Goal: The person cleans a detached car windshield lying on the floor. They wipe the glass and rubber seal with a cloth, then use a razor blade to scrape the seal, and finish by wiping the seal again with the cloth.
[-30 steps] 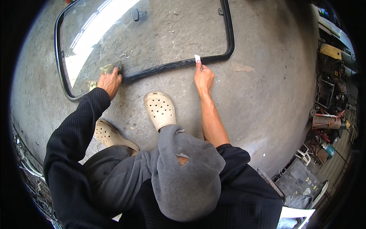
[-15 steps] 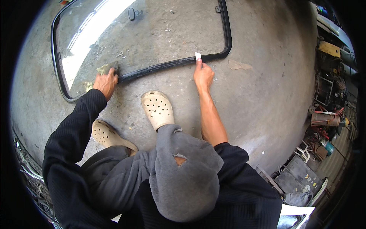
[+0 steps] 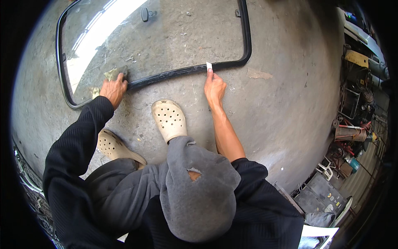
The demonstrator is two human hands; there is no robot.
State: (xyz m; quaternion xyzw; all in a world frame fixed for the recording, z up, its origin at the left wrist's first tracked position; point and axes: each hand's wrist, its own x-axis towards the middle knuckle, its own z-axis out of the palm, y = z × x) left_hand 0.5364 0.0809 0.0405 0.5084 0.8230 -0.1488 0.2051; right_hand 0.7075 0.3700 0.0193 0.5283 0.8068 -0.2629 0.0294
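A large vehicle glass pane (image 3: 178, 37) with a black rubber-like edge seal (image 3: 166, 75) lies over the concrete floor in front of me. My left hand (image 3: 113, 89) is closed at the lower left rim, gripping a crumpled yellowish rag (image 3: 111, 74) against the glass; its fingertips are partly hidden. To the right, my right hand (image 3: 214, 88) pinches a small flat white piece (image 3: 209, 65) between thumb and fingers. Its top end touches the near stretch of the seal. The seal's surface has whitish scuffs between my hands.
My feet, in beige clogs (image 3: 169, 119), stand just short of the near rim. A dark oval fitting (image 3: 144, 14) sits on the pane. A torn brown scrap (image 3: 258, 74) lies on the floor at the right. Machinery, tools and a grey cabinet (image 3: 321, 195) line the right side.
My right hand has slid a little to the left along the seal with the white piece. The left hand stays at the lower left rim on the rag.
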